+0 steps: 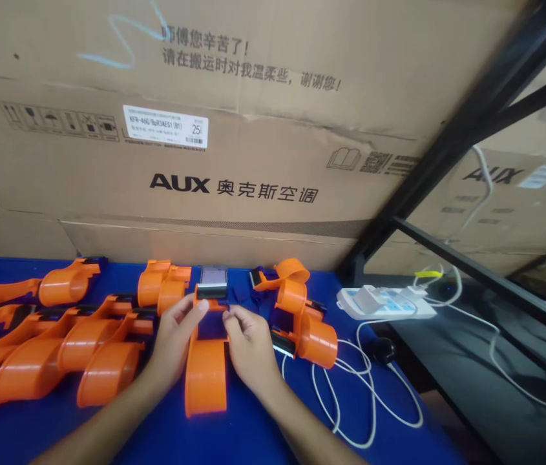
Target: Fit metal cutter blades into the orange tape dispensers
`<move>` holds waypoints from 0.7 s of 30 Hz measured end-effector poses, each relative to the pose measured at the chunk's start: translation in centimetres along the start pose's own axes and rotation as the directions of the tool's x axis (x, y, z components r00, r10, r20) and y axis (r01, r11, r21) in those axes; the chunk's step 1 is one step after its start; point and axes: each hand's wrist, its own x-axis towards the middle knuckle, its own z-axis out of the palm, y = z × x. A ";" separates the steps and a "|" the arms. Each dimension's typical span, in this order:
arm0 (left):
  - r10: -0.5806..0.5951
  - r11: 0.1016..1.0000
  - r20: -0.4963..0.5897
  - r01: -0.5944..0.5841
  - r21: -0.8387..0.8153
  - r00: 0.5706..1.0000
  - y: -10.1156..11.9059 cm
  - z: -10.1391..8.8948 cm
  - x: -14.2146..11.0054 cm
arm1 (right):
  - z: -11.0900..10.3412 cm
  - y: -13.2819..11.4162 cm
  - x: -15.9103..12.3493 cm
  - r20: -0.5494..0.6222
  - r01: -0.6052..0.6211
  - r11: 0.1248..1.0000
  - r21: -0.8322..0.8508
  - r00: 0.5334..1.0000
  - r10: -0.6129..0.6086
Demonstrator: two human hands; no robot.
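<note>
An orange tape dispenser [207,378] lies between my hands, its round hub toward me and its dark, metal-edged head pointing away. My left hand [178,329] grips the left side of its frame, the thumb on top just below the head. On the other side, my right hand [249,342] has its fingers pinched at the frame's right edge; whatever tiny part sits between those fingertips is hidden. Just beyond the head lies a flat grey rectangular piece [214,276]. Close to my right hand, another orange dispenser [318,339] rests with its toothed blade showing.
Several orange dispensers [108,374] crowd the left of the blue table surface [166,433]. A white power strip [386,303] and looping white cables [374,400] occupy the right. Large cardboard boxes [253,148] stand behind, and a black metal frame [428,129] slants up at right.
</note>
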 end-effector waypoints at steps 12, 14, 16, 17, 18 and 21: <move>0.054 0.998 0.075 -0.054 0.011 0.996 -0.7 -1.4 -0.1 | 0.0 -0.4 -0.7 0.024 0.038 0.998 -0.057 0.999 -0.036; 0.055 0.998 0.075 -0.057 0.024 0.996 -0.9 -1.5 -0.3 | 0.0 -0.3 -0.9 0.022 0.042 0.997 -0.065 0.999 -0.041; 0.050 0.998 0.071 -0.053 0.038 0.996 -1.1 -1.5 -0.4 | 0.0 -0.2 -0.9 0.018 0.042 0.996 -0.081 0.999 -0.041; 0.047 0.998 0.066 -0.050 0.046 0.997 -1.1 -1.5 -0.4 | 0.0 -0.1 -0.9 0.016 0.042 0.995 -0.091 0.999 -0.041; 0.044 0.997 0.062 -0.047 0.055 0.997 -1.2 -1.5 -0.4 | 0.0 0.0 -1.0 0.013 0.042 0.994 -0.101 0.999 -0.041; 0.047 0.996 0.064 -0.052 0.079 0.997 -1.5 -1.5 -0.1 | 0.0 0.2 -1.0 0.003 0.049 0.991 -0.121 0.999 -0.049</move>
